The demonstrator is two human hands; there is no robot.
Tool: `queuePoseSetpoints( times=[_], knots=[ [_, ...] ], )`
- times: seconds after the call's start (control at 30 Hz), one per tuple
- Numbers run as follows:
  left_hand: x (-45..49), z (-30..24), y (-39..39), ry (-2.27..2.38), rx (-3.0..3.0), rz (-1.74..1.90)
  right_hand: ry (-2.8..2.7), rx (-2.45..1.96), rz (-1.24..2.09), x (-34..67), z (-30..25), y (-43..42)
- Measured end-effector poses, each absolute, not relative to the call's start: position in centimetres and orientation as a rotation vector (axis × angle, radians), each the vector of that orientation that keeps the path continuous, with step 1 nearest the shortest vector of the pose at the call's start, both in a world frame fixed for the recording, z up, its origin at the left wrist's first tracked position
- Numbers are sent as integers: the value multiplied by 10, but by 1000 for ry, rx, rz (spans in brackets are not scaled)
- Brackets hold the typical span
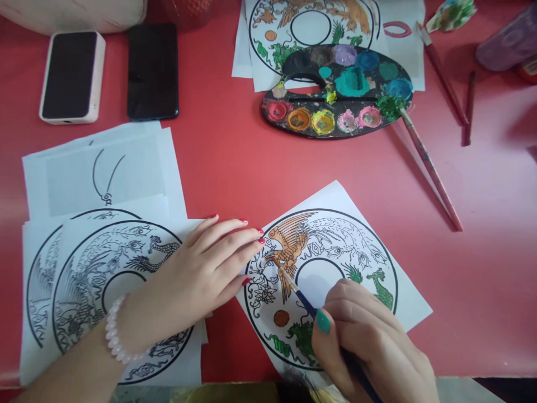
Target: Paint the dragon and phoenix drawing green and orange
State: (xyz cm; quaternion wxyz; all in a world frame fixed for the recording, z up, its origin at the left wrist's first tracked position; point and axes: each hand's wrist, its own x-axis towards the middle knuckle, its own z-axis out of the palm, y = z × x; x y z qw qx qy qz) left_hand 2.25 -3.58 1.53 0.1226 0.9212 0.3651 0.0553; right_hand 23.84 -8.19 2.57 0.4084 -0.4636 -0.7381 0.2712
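Aslant in right grip (371,333), blue paintbrush (306,304).

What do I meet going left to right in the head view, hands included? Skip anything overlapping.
White-edged device → black phone → left hand → bristle tip of the blue-handled brush → right hand → short dark-red stick → purple container.
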Motion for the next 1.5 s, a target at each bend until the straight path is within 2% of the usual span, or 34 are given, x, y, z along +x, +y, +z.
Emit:
queuePoseSetpoints(
  times=[1.5],
  knots=[
    [21, 14, -36, 1041, 2691, 164, -1951, -1219, 643, 241, 28, -85]
  ],
)
